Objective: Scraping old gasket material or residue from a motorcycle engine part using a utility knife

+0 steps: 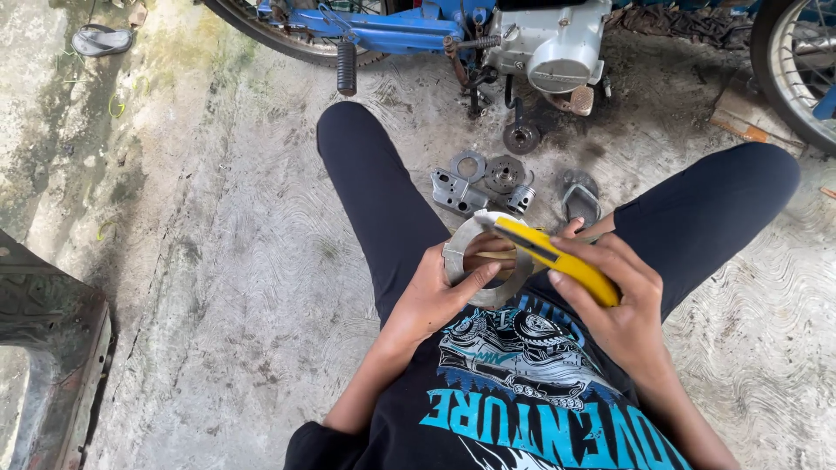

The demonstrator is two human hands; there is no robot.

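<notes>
The person is sitting on the concrete floor (261, 261) with knees spread, working in the lap where both hands can brace against the body. The left hand (435, 292) is clenching its grip around a round grey metal ring part (463, 246), thumb laid across the front face and fingers curled behind, keeping the open centre tilted up toward the eyes. The right hand (614, 300) is grasping a yellow utility knife (557, 261), its tip pointing toward ten o'clock and resting on the ring's upper rim, apparently so the blade can scrape along the edge. Loose engine pieces (488, 183) are lying at twelve o'clock, just beyond the hands, near the blue motorcycle (392, 30) and its grey engine case (557, 43), within easy reach.
</notes>
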